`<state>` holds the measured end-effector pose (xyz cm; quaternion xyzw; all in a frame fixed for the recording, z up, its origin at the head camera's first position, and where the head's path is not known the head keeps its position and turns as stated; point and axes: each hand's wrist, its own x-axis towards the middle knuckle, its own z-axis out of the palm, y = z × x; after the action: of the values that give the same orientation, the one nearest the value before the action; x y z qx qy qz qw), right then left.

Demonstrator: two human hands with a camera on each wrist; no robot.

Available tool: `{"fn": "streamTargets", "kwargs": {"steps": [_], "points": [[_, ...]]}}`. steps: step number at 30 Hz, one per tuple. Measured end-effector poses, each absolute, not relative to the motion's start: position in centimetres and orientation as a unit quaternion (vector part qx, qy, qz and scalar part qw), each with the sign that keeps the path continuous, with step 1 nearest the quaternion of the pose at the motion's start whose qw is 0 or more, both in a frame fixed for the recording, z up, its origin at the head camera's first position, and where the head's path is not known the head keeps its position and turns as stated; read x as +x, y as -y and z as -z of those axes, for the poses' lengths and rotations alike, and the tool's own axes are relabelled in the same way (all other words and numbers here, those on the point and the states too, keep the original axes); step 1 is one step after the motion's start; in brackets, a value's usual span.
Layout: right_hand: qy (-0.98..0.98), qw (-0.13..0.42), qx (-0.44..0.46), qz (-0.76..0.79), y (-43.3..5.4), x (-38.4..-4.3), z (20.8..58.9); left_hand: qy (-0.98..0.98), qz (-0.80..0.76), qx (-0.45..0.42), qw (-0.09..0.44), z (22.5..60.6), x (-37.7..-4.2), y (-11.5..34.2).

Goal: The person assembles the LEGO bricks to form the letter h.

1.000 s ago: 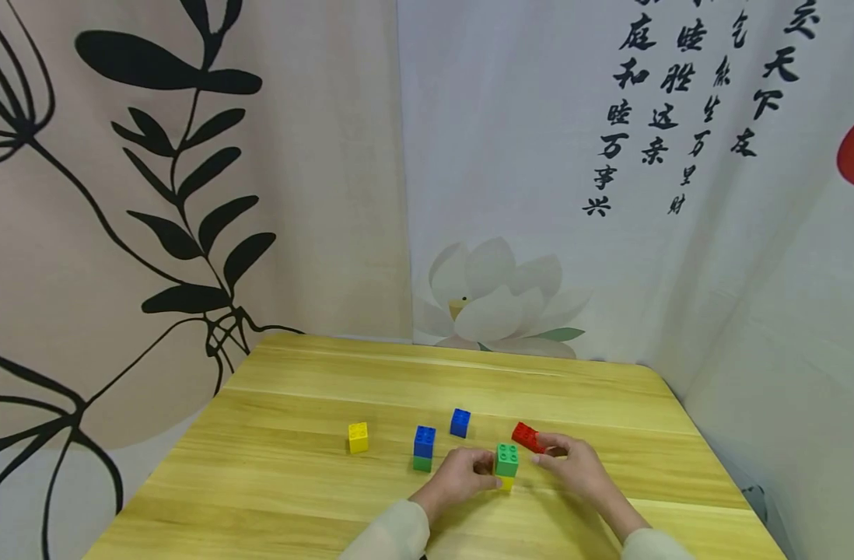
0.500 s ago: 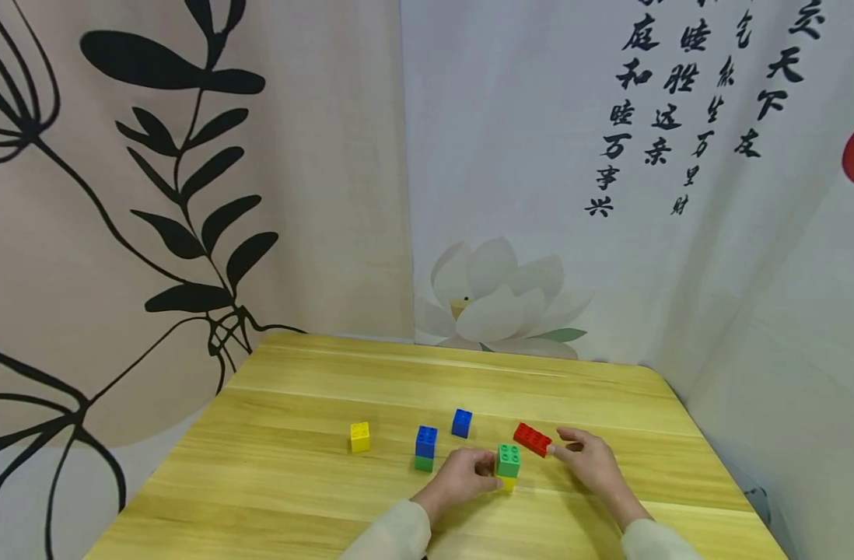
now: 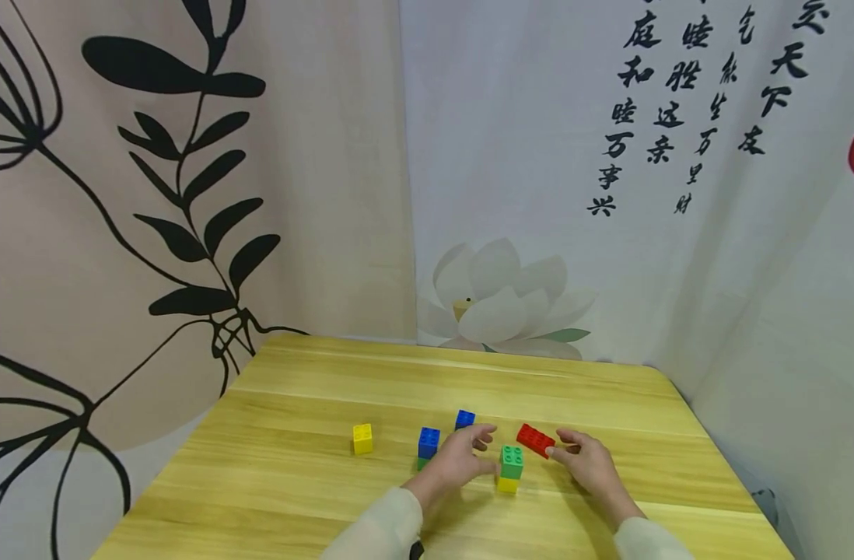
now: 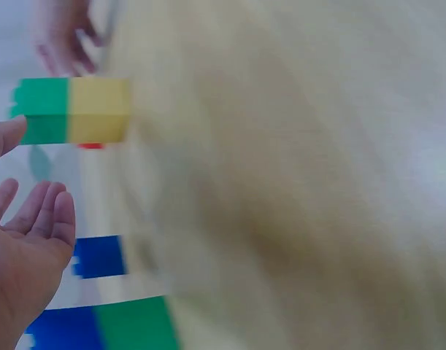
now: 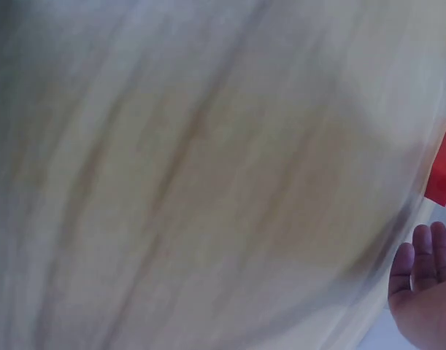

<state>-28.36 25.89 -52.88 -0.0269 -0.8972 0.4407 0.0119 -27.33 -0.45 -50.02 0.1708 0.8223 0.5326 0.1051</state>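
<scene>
Reaching seems the step: left hand (image 3: 458,460) and right hand (image 3: 589,468) have wide fingers, and the red toy brick (image 3: 534,440), one o'clock from the green-on-yellow tower (image 3: 512,468), likely needs pinching

Wood-grained bench (image 3: 294,482) bearing, from left to right: a yellow block (image 3: 362,439); a blue-on-green stack (image 3: 428,442); a blue block (image 3: 465,418); a green-on-yellow stack (image 3: 512,465); a red brick (image 3: 535,441).

One stack (image 3: 510,469) is green over yellow, another stack (image 3: 429,444) blue over green, the long brick (image 3: 535,441) red, the bench (image 3: 280,482) yellow with streaky grain, the sleeves (image 3: 378,525) cream.
</scene>
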Motion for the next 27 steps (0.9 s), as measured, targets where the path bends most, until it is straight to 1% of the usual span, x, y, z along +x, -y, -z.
{"fn": "streamTargets", "kwargs": {"steps": [8, 14, 17, 21, 27], "points": [[0.901, 0.014, -0.033, -0.432, -26.1, -28.7, 53.3, -0.806, -0.553, 0.199, 0.064, 45.7, -27.9, 2.1], [0.903, 0.012, -0.029, -0.428, -26.3, -29.0, 53.7, -0.797, -0.571, 0.197, 0.000, 43.8, -28.5, 5.0], [0.908, 0.013, -0.023, -0.419, -26.3, -29.1, 53.7, -0.799, -0.575, 0.174, -0.021, 43.8, -28.6, 6.7], [0.915, 0.016, -0.019, -0.403, -26.1, -29.1, 53.6, -0.804, -0.577, 0.140, -0.029, 44.7, -28.8, 8.5], [0.915, 0.011, -0.025, -0.402, -25.8, -29.1, 53.6, -0.808, -0.577, 0.116, -0.015, 46.4, -28.6, 10.2]]}}
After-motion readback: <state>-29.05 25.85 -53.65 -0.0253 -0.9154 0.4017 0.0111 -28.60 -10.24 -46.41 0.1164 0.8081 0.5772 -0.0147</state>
